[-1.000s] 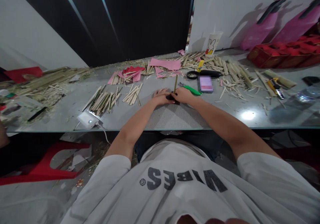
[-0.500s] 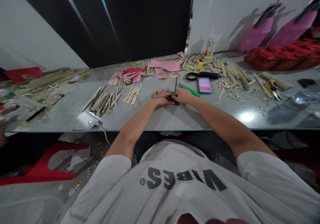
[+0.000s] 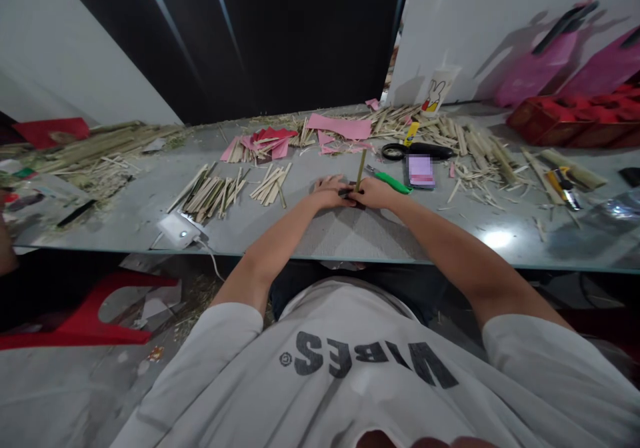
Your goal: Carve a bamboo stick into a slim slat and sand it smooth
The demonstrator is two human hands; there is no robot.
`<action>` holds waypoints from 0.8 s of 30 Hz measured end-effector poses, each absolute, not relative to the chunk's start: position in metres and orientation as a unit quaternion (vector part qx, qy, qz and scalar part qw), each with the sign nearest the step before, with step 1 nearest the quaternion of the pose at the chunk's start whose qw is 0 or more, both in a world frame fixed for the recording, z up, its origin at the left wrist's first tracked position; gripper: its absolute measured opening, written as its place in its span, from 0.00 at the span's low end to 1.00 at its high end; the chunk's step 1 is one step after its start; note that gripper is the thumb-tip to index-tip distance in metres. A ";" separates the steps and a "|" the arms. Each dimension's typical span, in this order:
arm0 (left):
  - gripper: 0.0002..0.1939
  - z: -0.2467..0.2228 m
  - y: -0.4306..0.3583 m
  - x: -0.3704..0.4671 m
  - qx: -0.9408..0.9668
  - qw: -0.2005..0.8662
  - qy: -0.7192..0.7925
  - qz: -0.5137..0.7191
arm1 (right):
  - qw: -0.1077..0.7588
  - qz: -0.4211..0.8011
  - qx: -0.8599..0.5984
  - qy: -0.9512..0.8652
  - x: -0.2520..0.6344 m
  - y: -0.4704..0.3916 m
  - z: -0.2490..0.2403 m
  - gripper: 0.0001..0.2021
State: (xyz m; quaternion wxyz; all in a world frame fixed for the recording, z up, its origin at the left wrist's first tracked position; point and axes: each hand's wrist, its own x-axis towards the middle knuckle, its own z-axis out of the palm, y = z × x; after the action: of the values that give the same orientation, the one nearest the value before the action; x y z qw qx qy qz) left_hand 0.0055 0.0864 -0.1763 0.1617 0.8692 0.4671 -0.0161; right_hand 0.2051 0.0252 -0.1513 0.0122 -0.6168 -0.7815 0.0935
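Note:
My right hand (image 3: 376, 193) is closed on a thin greenish bamboo strip (image 3: 361, 169), which stands up from its fingers and leans slightly away from me. Close against it, my left hand (image 3: 330, 191) rests low on the tabletop. Its outer fingers lie extended, while its thumb and index finger pinch at a small dark piece (image 3: 345, 193). What this dark piece is I cannot make out, and the fingers hide the strip's lower end. To the right of my right hand lies a green-handled tool (image 3: 394, 183) with a thin metal tip.
Cut bamboo strips (image 3: 213, 195) and a smaller pile (image 3: 271, 185) lie left of my hands, near a white charger (image 3: 179, 230). Behind are pink paper (image 3: 340, 126), a phone (image 3: 421, 171) and a black-handled magnifier (image 3: 425, 151). A paper cup (image 3: 440, 90) stands farther back.
The view has shifted a little, so the table items sit slightly farther right. Both hands stay together at the same spot on the table, and the strip still stands up from the right hand.

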 end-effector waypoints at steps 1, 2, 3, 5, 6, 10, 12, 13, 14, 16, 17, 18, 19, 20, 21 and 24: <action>0.45 -0.177 0.087 0.005 0.870 0.161 0.466 -0.014 | 0.018 0.084 -0.627 -0.774 0.205 0.025 -0.152 0.26; 0.44 -0.178 0.087 0.005 0.871 0.159 0.465 -0.011 | 0.024 0.075 -0.638 -0.766 0.205 0.026 -0.153 0.28; 0.44 -0.178 0.087 0.005 0.872 0.157 0.464 -0.008 | 0.030 0.068 -0.646 -0.759 0.205 0.026 -0.153 0.30; 0.44 -0.178 0.088 0.004 0.873 0.154 0.463 -0.006 | 0.033 0.067 -0.647 -0.759 0.205 0.027 -0.152 0.29; 0.44 -0.178 0.088 0.005 0.873 0.154 0.463 -0.008 | 0.029 0.075 -0.637 -0.766 0.206 0.027 -0.151 0.27; 0.45 -0.176 0.087 0.006 0.872 0.160 0.463 -0.020 | 0.013 0.116 -0.591 -0.798 0.209 0.024 -0.150 0.20; 0.45 -0.176 0.087 0.006 0.872 0.162 0.462 -0.020 | 0.017 0.115 -0.592 -0.797 0.208 0.025 -0.153 0.22; 0.44 -0.176 0.087 0.005 0.872 0.162 0.462 -0.018 | 0.023 0.106 -0.601 -0.792 0.208 0.025 -0.155 0.24; 0.45 -0.176 0.088 0.005 0.872 0.161 0.462 -0.016 | 0.030 0.096 -0.611 -0.785 0.207 0.026 -0.156 0.26; 0.45 -0.177 0.088 0.004 0.873 0.158 0.461 -0.013 | 0.039 0.079 -0.625 -0.775 0.205 0.028 -0.158 0.29; 0.45 -0.177 0.088 0.004 0.874 0.157 0.460 -0.011 | 0.039 0.076 -0.626 -0.775 0.205 0.029 -0.158 0.29; 0.45 -0.177 0.088 0.003 0.874 0.156 0.459 -0.010 | 0.036 0.077 -0.621 -0.779 0.205 0.029 -0.158 0.27; 0.45 -0.177 0.087 0.003 0.875 0.155 0.459 -0.009 | 0.032 0.081 -0.612 -0.786 0.205 0.029 -0.157 0.25; 0.44 -0.177 0.087 0.003 0.876 0.154 0.458 -0.009 | 0.028 0.084 -0.605 -0.792 0.205 0.028 -0.157 0.23; 0.44 -0.177 0.087 0.003 0.876 0.154 0.457 -0.010 | 0.024 0.085 -0.599 -0.796 0.205 0.027 -0.157 0.22; 0.43 -0.178 0.086 0.002 0.877 0.152 0.455 -0.012 | 0.026 0.074 -0.611 -0.788 0.206 0.027 -0.157 0.25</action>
State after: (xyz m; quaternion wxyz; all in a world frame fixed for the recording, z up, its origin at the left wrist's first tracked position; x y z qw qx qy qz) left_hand 0.0024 0.0859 -0.1776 0.1519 0.8772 0.4553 -0.0119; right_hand 0.2056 0.0274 -0.1568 0.0260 -0.6110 -0.7877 0.0740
